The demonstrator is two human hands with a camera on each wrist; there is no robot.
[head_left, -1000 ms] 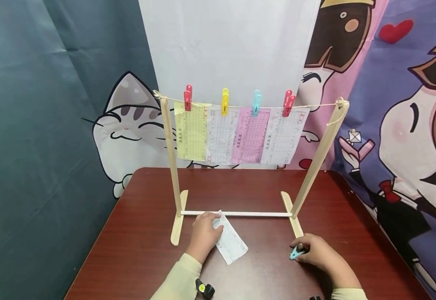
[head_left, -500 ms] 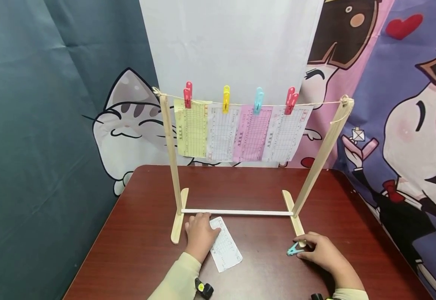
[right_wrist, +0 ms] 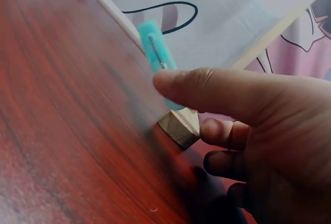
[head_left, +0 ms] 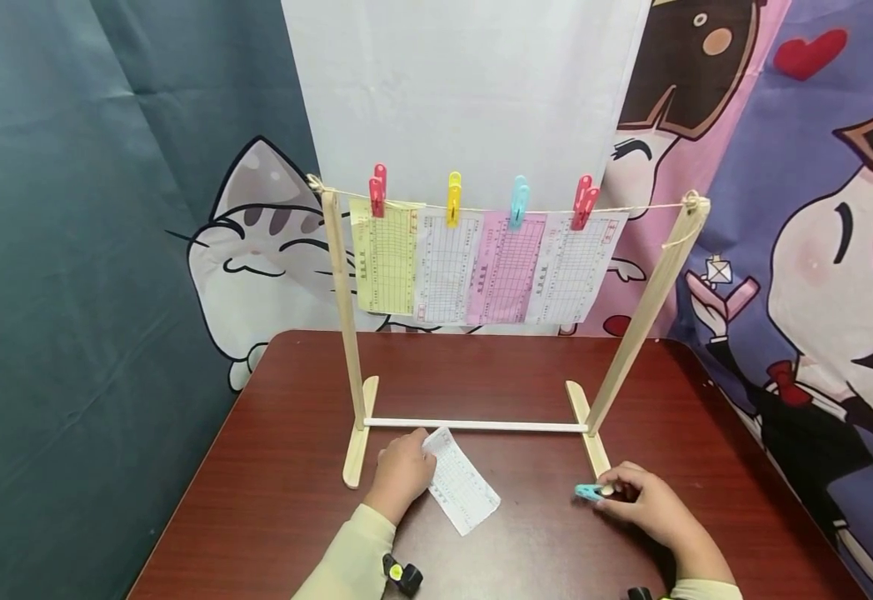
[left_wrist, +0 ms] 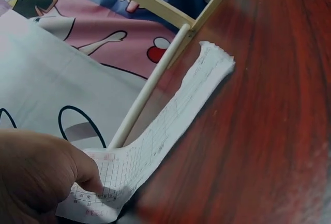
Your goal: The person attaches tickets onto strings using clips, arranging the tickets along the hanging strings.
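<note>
My left hand pinches one end of a white printed paper slip in front of the rack's crossbar. In the left wrist view, the thumb presses the printed face and the slip bends along its length. My right hand holds a light blue clothespin by the front of the rack's right foot. Seen from the right wrist, the thumb lies over one end of the clothespin, whose other end points away from the hand. The remaining fingers of that hand are curled beneath.
A wooden rack stands on the dark red table, with a white crossbar low down. Along its string hang several paper slips: yellow, white and pink, held by red, yellow and blue clothespins. A printed curtain is behind.
The slip's near end has swung left and then back right with my left hand. In my right fingers the clothespin has turned and lies more level, its tip pointing left.
</note>
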